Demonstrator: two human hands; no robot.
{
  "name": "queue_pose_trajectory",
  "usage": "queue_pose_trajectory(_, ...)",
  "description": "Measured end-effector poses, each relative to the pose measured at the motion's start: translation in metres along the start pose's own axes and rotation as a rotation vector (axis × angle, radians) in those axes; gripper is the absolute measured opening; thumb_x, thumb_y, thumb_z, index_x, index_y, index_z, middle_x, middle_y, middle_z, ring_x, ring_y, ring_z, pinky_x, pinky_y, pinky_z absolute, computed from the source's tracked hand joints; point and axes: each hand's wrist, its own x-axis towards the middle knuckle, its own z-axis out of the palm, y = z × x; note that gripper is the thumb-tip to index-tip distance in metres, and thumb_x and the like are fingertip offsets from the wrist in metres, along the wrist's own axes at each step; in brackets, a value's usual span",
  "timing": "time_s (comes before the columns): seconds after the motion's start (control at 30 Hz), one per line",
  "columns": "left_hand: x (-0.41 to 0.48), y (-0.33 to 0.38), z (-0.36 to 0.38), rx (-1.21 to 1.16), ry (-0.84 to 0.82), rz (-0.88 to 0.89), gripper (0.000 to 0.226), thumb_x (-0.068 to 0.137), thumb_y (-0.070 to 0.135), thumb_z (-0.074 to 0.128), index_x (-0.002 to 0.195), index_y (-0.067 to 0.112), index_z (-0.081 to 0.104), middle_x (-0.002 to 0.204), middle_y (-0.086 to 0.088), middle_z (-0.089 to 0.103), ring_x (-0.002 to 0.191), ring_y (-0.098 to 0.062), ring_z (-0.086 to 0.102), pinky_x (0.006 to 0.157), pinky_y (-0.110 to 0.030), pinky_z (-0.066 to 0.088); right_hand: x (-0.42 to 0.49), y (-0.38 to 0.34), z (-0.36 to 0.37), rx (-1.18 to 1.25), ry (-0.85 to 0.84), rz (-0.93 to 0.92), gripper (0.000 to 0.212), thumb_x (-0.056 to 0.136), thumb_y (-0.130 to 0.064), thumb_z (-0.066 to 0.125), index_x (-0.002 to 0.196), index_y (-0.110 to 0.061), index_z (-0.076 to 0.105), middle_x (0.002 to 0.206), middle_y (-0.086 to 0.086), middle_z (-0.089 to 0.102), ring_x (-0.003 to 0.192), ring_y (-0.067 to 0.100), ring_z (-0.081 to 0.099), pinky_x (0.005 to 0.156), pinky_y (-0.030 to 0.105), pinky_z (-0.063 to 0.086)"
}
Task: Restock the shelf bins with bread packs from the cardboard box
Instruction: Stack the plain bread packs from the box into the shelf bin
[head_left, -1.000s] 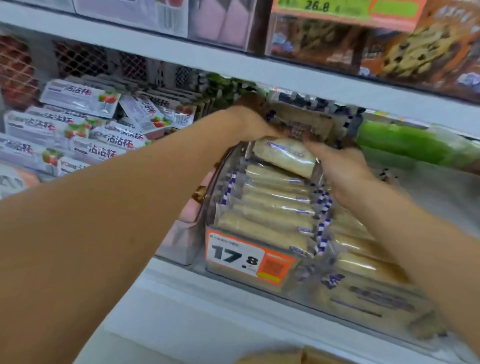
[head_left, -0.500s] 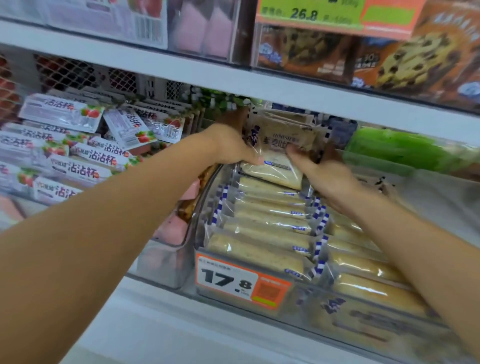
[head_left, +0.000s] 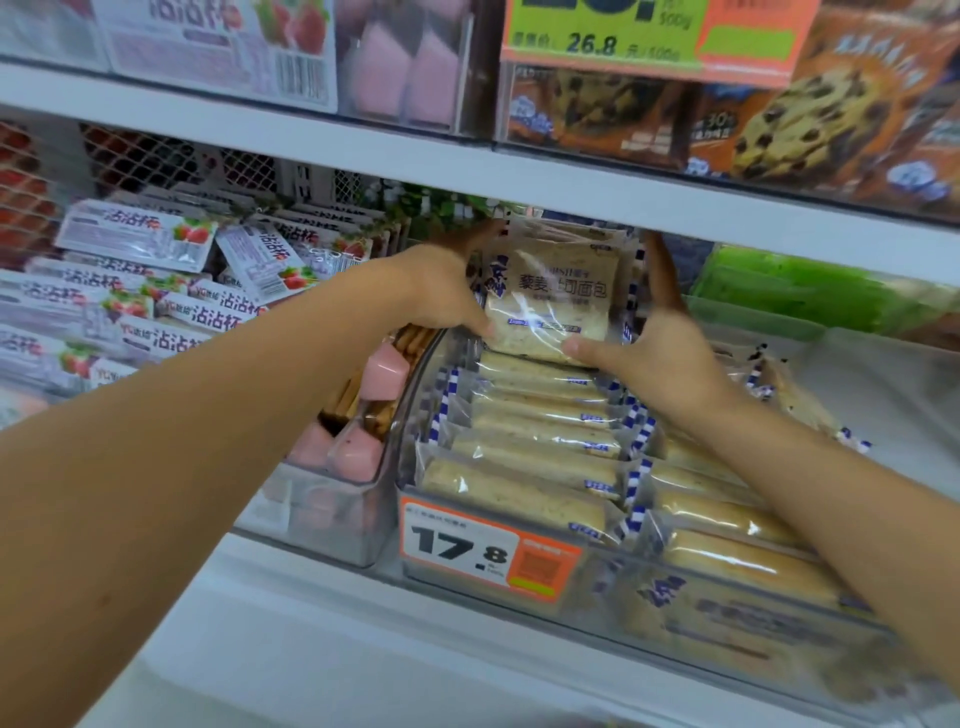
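From where I am standing, the placing step looks to be in hand: the person is holding a bundle of bread packs (head_left: 550, 306) upright at the back of the clear bin (head_left: 415, 415), just under the shelf above. The left hand (head_left: 447, 291) is gripping the bundle's left edge, its fingers curling round behind and the thumb lying on the front. The right hand (head_left: 660, 348) is bracing the other side, its fingers (head_left: 657, 270) stretching straight up along the edge and the thumb spreading along the bottom of the front pack. The next move, I would judge, is calling for the bundle to be lowered and tipped so that it is lying in line with the packs already there, without crushing the soft bread or snagging the wrappers. Counting: two hands are working, and one bin is being filled, carrying one orange price tag (head_left: 488, 553). In the bin's left row five packs are lying flat in front of the bundle; in the right row I am making out at least four, partly hidden by the right forearm. The bundle is showing one full face with more edges behind, too tightly stacked to count. The cardboard box is not in view.
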Motion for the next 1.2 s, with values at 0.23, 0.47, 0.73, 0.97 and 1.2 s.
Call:
queue_pose_trajectory(0.23,0.014,0.003,0.001,0.054,0.031,0.018,0.106,0.078,0.028,0.081,0.156,0.030,0.010,0.155,-0.010,0.035,0.133,-0.031,0.046,0.098,-0.030,0.042,0.001,-0.002,-0.004,-0.092,-0.030,-0.015,0.113,0.065,-0.031,0.088,0.149,-0.036,0.013,0.149,-0.003,0.039,0.113,0.010,0.045,0.085,0.022,0.040)
queue_pose_trajectory(0.47,0.016,0.005,0.004,0.191,0.052,-0.067,0.089,0.081,0.044,0.075,0.149,0.006,0.034,0.147,-0.015,0.045,0.125,-0.032,0.051,0.104,-0.041,0.045,0.001,0.004,-0.004,-0.130,-0.047,-0.025,0.120,0.065,-0.038,0.086,0.151,-0.035,0.003,0.155,-0.002,0.031,0.122,0.015,0.047,0.090,0.023,0.039)
queue_pose_trajectory(0.73,-0.022,0.011,0.006,0.282,0.210,-0.078,0.052,0.079,0.054,0.074,0.095,0.009,0.053,0.096,-0.008,0.058,0.099,-0.030,0.056,0.079,-0.036,0.047,-0.014,0.004,-0.017,-0.165,-0.131,-0.047,0.121,0.069,-0.052,0.079,0.151,-0.042,-0.008,0.162,-0.003,0.012,0.145,0.020,0.025,0.113,0.032,0.028)
queue_pose_trajectory(0.97,-0.104,0.036,0.027,0.154,0.575,0.014,0.024,0.085,0.032,0.071,0.099,0.017,0.060,0.107,-0.009,0.059,0.102,-0.032,0.055,0.082,-0.043,0.049,-0.068,-0.011,-0.052,-0.297,-0.007,-0.022,0.026,0.083,-0.033,0.074,0.103,-0.022,0.063,0.101,-0.001,0.060,0.091,0.014,0.056,0.072,0.024,0.039)
queue_pose_trajectory(1.2,-0.199,0.085,0.091,-0.339,0.281,-0.173,0.021,0.080,0.022,0.070,0.066,0.025,0.055,0.064,0.011,0.057,0.063,-0.013,0.058,0.055,-0.020,0.043,-0.183,-0.018,-0.096,-0.237,-0.039,-0.007,0.013,0.079,-0.012,0.064,0.076,-0.024,0.058,0.065,-0.007,0.055,0.065,0.019,0.055,0.066,0.037,0.051)
